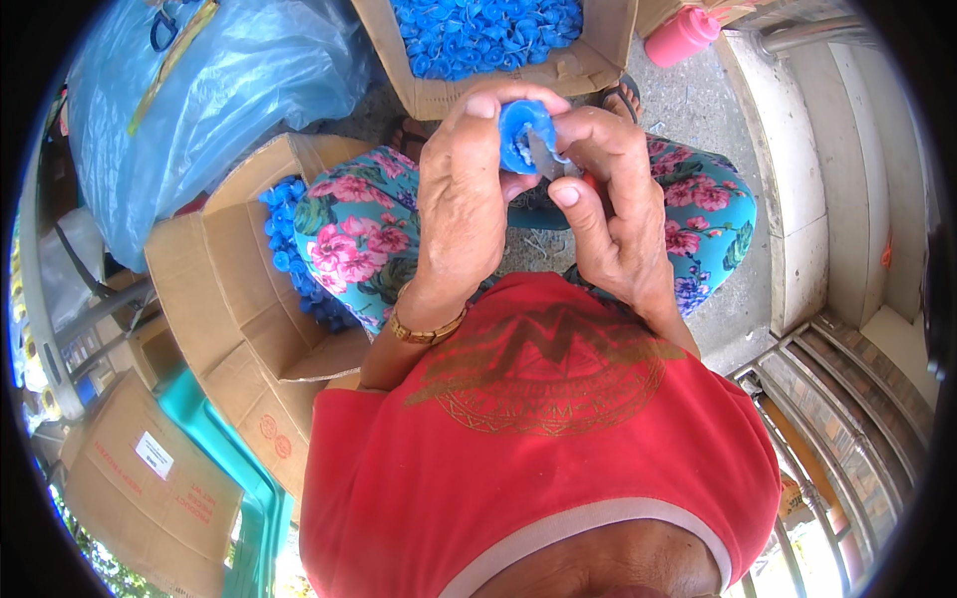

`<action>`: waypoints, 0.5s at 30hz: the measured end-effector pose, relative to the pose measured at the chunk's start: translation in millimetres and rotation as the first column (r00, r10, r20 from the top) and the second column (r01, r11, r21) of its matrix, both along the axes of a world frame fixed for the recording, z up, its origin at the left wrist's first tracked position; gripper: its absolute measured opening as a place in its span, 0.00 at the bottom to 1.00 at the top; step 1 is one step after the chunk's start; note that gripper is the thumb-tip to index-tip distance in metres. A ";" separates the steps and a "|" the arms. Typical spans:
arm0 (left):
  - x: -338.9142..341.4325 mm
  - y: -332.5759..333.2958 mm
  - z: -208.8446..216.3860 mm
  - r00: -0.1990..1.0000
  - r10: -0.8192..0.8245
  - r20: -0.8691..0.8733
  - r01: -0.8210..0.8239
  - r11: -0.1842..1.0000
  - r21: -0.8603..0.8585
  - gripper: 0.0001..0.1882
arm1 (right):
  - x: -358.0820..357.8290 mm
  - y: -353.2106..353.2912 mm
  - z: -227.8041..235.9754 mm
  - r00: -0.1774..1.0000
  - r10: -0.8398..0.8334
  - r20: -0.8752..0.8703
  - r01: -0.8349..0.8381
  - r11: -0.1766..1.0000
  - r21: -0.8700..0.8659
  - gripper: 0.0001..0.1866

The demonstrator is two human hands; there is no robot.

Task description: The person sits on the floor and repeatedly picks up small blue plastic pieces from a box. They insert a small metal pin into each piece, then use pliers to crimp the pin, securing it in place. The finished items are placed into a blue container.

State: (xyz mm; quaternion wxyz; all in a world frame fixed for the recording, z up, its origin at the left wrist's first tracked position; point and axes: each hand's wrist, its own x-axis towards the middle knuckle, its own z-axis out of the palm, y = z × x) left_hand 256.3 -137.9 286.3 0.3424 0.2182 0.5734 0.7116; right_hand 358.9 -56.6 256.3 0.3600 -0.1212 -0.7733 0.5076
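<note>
My left hand (461,194) is closed around a blue cup-shaped plastic piece (515,122), with its hollow side facing up. Whitish shreds show inside the piece. My right hand (620,204) pinches a small knife, whose grey blade (545,159) lies against the rim of the piece. A bit of orange-red shows between the right fingers, perhaps its handle; most of that is hidden. Both hands are raised over my lap, close together.
Ahead stands a cardboard box (397,75) full of blue plastic pieces (488,35). Another open carton (204,274) at my left holds more. A blue plastic bag (269,85) lies far left, a pink bottle (681,37) far right. Metal railings (827,429) stand at right.
</note>
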 end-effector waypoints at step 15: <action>-10.1 3.4 -2.1 0.987 0.040 -0.158 -0.045 0.999 -0.029 0.28 | 1.7 -1.7 12.2 0.989 -0.014 0.147 0.007 0.999 0.047 0.19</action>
